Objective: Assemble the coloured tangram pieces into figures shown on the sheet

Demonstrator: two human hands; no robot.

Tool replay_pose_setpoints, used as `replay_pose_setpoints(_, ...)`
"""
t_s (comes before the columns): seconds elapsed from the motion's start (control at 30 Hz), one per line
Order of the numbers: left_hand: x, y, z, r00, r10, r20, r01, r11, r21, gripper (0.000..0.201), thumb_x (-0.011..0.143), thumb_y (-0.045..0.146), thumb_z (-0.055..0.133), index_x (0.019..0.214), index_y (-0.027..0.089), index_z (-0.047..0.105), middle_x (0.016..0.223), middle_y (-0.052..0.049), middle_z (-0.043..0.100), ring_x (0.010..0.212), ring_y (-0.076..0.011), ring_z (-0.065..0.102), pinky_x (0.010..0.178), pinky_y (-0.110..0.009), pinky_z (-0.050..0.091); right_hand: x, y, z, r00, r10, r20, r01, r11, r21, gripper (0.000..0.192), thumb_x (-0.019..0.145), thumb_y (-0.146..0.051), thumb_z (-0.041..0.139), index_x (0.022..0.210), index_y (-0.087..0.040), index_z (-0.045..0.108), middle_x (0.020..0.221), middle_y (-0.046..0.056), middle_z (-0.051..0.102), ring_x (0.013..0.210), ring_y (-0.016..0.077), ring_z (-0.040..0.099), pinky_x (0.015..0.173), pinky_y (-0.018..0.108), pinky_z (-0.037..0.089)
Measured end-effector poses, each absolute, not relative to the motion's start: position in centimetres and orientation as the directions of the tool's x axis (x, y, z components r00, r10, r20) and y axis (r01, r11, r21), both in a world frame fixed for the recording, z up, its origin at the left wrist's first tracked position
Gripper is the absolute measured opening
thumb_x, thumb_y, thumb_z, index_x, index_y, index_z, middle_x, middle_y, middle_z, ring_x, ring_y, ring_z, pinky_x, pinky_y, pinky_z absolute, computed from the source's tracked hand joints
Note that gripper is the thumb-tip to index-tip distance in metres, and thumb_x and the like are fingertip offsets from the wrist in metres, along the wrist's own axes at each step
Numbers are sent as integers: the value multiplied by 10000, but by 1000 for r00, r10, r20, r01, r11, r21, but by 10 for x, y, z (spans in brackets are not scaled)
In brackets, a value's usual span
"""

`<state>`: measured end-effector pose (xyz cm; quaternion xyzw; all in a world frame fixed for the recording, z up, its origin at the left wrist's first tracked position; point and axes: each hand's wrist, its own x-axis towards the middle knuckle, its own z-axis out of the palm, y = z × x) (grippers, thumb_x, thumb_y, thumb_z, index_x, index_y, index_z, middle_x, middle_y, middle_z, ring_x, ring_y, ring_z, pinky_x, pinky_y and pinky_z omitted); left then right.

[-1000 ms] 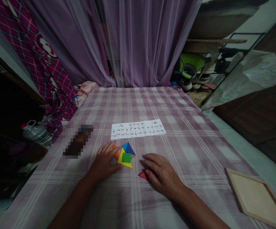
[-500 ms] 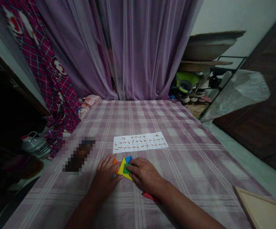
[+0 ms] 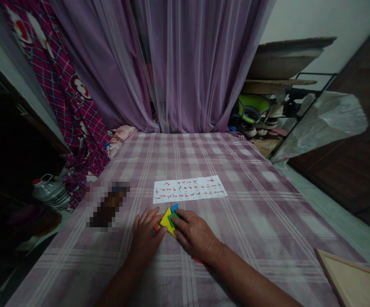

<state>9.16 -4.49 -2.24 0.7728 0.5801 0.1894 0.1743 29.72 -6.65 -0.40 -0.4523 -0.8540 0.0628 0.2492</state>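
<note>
Left hand (image 3: 145, 235) flat and open on the checked cloth (image 3: 255, 213), fingers spread, fingertips touching the orange piece (image 3: 156, 223) and the left edge of the yellow triangle (image 3: 166, 220); nothing enclosed. Right hand (image 3: 194, 233) laid palm-down over the right side of the cluster, fingers bent, tips pressing on the green square (image 3: 173, 219); whether anything is pinched beneath cannot be told. Coloured puzzle pieces grouped near the front middle of the cloth, just in front of the printed sheet (image 3: 189, 189): yellow triangle in the middle, green square on its right, blue triangle (image 3: 174, 208) at the far edge, orange piece at the left. Compared with a second ago: right hand moved from the red piece across to the cluster, now covering most of the green square and part of the blue triangle; left hand in much the same place against the left edge. Judged meaning: cluster braced from both sides, red piece left out of the arrangement. Red piece (image 3: 198, 260) showing only as a thin sliver under the right wrist. Wooden tray (image 3: 351, 279) at the lower right corner, well apart from both hands, inside bare. White jug (image 3: 50, 192) off the left edge of the cloth, red cap on, contents not visible. Blurred dark patch (image 3: 107, 205) left of the sheet, not identifiable.
</note>
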Motion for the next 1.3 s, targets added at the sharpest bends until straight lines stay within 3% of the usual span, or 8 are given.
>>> replay_pose_setpoints(0.27,104,-50,-6,222,975,12,791,-187,582,397,842,224,551,1224,293,633,1092,-22,756,1368,-266,453,1162,-643,104,295,-68,-1,-464,799,381,730,589,-346,338,882,-192,593,1217,-153,621,1264,170,625,1074,267,622,927,420,546)
replay_pose_setpoints(0.5,103,-50,0,133,989,72,796,-150,587,272,835,217,530,1051,279,684,1050,-19,766,1288,-276,543,1144,-648,163,298,-71,0,-466,811,354,724,580,-374,386,863,-182,603,1247,-148,609,1296,165,602,1135,269,593,976,421,522)
replay_pose_setpoints(0.73,108,-50,-3,119,981,155,802,-187,567,238,837,266,555,1043,273,673,940,-18,777,1229,-283,587,1129,-649,184,296,-70,1,-463,809,363,728,581,-365,364,862,-169,596,1223,-144,624,1274,164,615,1107,273,601,961,428,531)
replay_pose_setpoints(1.0,87,-43,1,1,951,310,768,-199,609,215,817,301,510,936,269,686,1032,-30,755,1072,-275,666,1132,-649,199,298,-72,2,-438,829,349,736,553,-390,360,872,-205,587,1225,-153,636,1306,154,607,1160,272,591,998,416,509)
replay_pose_setpoints(1.13,83,-45,-1,103,932,348,729,-308,611,227,837,337,522,976,278,691,1051,-22,751,1022,-258,685,1119,-622,283,305,-70,13,-372,845,384,723,523,-451,346,880,-202,551,1215,-164,629,1246,133,647,1129,249,608,983,403,510)
replay_pose_setpoints(1.3,94,-52,-7,286,852,439,683,-503,529,236,884,308,501,1016,282,694,1002,-17,756,993,-231,691,1088,-539,391,319,-72,24,-287,877,386,707,466,-532,337,908,-208,506,1226,-169,611,1144,120,688,1053,230,634,930,387,520)
